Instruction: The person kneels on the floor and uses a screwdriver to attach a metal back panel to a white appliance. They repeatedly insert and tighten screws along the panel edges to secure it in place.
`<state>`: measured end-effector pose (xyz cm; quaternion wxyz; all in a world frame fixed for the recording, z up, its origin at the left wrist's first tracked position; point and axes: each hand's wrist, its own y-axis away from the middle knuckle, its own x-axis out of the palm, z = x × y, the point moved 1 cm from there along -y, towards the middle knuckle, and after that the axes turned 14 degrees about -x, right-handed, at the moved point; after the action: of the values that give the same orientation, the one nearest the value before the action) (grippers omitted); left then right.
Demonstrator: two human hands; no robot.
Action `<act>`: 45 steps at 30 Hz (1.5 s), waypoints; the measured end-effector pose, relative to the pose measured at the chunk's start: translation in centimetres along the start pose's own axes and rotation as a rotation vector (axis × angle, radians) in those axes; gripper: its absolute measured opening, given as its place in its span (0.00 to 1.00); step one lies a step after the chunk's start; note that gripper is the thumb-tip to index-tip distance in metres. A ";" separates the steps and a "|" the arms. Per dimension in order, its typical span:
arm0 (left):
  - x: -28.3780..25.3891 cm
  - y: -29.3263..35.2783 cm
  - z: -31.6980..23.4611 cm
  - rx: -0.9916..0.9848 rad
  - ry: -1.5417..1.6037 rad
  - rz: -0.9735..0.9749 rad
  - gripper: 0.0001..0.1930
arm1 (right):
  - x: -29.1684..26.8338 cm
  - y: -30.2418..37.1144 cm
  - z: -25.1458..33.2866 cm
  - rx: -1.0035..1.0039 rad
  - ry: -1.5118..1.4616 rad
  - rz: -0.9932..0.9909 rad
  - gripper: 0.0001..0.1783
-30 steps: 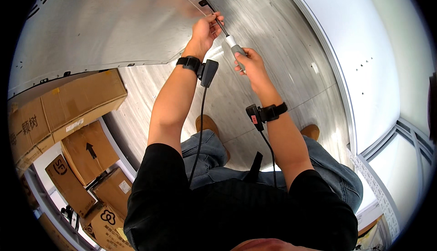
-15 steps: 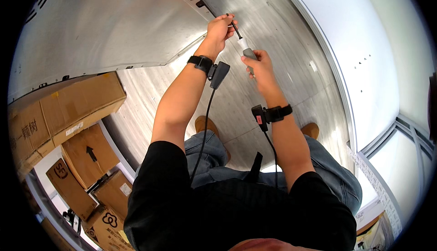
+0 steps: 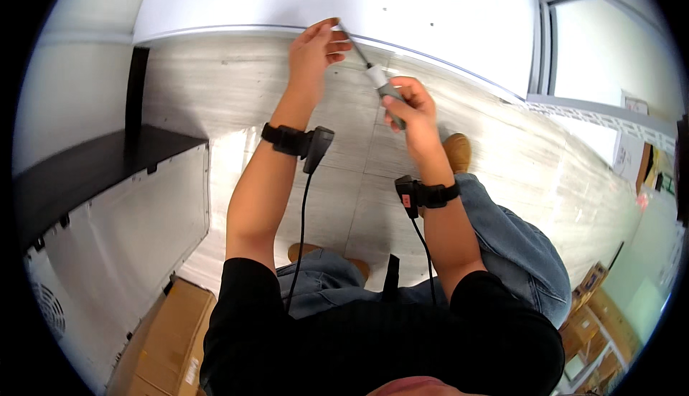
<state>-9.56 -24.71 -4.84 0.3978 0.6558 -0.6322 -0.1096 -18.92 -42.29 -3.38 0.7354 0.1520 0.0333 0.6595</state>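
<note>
A screwdriver [image 3: 377, 77] with a grey handle, pale collar and thin dark shaft points up and to the left. My right hand [image 3: 418, 119] is wrapped around its handle. At the far end of the shaft, my left hand [image 3: 310, 55] pinches with thumb and forefinger, its other fingers loosely curled. Anything between those fingertips is too small to make out. Both hands are held above the floor, close to the lower edge of a white panel [image 3: 459, 15].
At left stands a metal cabinet [image 3: 158, 209] with a black top [image 3: 93, 173], a cardboard box [image 3: 169, 338] below it. Grey floor [image 3: 352, 145] lies under me. Cables [image 3: 300, 234] run from my wristbands. More boxes [image 3: 592, 331] stand at lower right.
My view has turned to the right: the white panel is now ahead and the metal cabinet has shifted to the lower left. Both hands keep their hold near the screwdriver's two ends.
</note>
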 end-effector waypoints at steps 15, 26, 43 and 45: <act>9.5 -9.2 4.3 0.690 -1.070 -0.220 0.09 | -4.3 1.1 -0.9 -0.154 -0.032 -0.458 0.11; 1.4 -4.6 1.8 0.140 -0.183 -0.066 0.07 | -0.9 -0.6 -0.5 -0.155 0.095 -0.125 0.13; -23.4 6.9 3.9 -0.167 0.626 -0.310 0.06 | 15.3 2.9 -5.6 0.043 0.311 0.538 0.16; -24.2 7.8 4.0 -0.178 0.577 -0.348 0.06 | 15.7 3.5 -6.1 0.042 0.311 0.549 0.16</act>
<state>-22.21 -3.17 -10.96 0.5910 0.7206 -0.3604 -0.0408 -21.84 -25.55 -5.87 0.5126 0.0675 0.1168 0.8480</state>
